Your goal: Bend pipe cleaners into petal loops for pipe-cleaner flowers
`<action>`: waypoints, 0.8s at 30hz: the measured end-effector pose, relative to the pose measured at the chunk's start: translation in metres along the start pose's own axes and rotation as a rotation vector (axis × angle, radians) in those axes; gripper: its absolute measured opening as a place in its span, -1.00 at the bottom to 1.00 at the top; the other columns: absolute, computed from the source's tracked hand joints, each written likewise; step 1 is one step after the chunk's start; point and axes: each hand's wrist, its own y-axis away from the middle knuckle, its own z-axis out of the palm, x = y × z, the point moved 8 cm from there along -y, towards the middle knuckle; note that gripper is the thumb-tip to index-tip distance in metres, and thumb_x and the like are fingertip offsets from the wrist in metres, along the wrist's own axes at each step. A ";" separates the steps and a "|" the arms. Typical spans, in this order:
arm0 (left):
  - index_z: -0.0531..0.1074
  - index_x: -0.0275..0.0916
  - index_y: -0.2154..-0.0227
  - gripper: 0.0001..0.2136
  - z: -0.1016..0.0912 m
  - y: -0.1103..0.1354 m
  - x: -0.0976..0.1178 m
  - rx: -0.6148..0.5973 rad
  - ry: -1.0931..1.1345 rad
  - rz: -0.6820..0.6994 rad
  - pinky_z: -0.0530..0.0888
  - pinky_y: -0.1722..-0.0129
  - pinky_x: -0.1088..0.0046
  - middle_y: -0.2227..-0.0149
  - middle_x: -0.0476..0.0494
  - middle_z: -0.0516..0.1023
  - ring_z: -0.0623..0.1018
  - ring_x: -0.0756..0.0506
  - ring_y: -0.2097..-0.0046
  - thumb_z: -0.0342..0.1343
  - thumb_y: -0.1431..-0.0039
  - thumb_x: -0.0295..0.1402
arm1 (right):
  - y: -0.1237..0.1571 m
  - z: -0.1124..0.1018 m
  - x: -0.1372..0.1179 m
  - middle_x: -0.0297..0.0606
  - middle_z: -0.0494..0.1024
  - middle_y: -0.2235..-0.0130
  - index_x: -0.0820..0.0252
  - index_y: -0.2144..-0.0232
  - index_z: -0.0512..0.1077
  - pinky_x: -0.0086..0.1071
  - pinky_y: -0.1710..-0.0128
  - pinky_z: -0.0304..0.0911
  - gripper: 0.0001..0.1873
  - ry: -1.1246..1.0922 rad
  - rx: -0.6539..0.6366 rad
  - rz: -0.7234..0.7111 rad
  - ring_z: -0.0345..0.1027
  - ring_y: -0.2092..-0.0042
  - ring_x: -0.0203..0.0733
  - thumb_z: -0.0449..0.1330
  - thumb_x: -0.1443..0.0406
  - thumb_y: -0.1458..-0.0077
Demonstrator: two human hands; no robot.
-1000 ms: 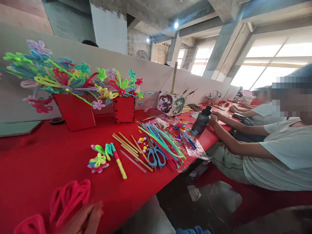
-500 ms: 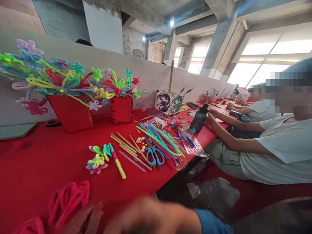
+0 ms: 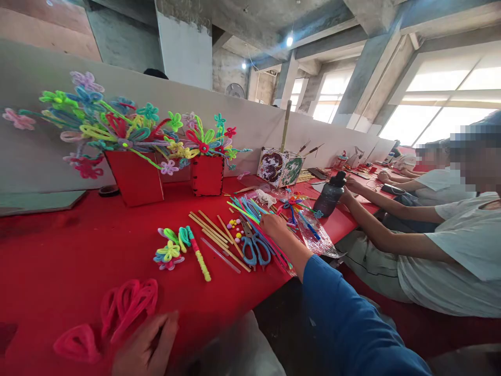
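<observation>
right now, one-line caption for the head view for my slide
Right hand at the pipe cleaners on a red table, left hand beside pink loops.

At the bottom edge of the frame, the left hand lies on the red felt-covered table, its fingers at the looped pink pipe-cleaner petals. The right hand, in a blue sleeve, reaches to the centre of the frame and rests on the bundle of multicoloured pipe cleaners in clear plastic wrap. Its grip is hidden. Just left of it lie blue-handled scissors and thin wooden sticks. A dark plastic water bottle stands further right, beside a seated person's arm.
</observation>
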 end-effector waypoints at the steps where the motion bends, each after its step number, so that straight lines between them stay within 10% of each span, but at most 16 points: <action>1: 0.49 -0.16 0.59 -0.80 -0.001 -0.001 0.004 0.002 0.004 0.012 0.48 0.52 0.58 0.57 0.01 0.60 0.56 -0.04 0.53 0.04 0.04 -0.22 | 0.000 -0.002 0.002 -0.19 0.41 0.12 0.27 0.11 0.33 -0.21 0.18 0.32 -0.71 -0.002 0.007 -0.003 0.36 0.16 -0.19 0.09 0.21 -0.17; 15: 0.48 -0.17 0.59 -0.80 -0.003 0.000 0.012 0.013 0.033 0.029 0.47 0.49 0.57 0.57 0.04 0.59 0.53 -0.02 0.55 0.01 0.00 -0.26 | 0.008 -0.024 0.028 -0.11 0.53 0.21 0.17 0.17 0.43 -0.36 0.31 0.21 -0.67 0.001 0.104 0.015 0.41 0.16 -0.04 -0.08 0.29 -0.14; 24: 0.47 -0.15 0.60 -0.82 -0.003 -0.002 0.016 -0.004 0.026 0.045 0.45 0.54 0.56 0.58 0.03 0.59 0.54 -0.03 0.53 0.02 0.01 -0.28 | 0.012 0.004 -0.019 -0.10 0.50 0.14 0.26 0.16 0.42 -0.24 0.13 0.24 -0.68 0.034 0.045 -0.104 0.38 0.10 -0.11 0.02 0.18 -0.16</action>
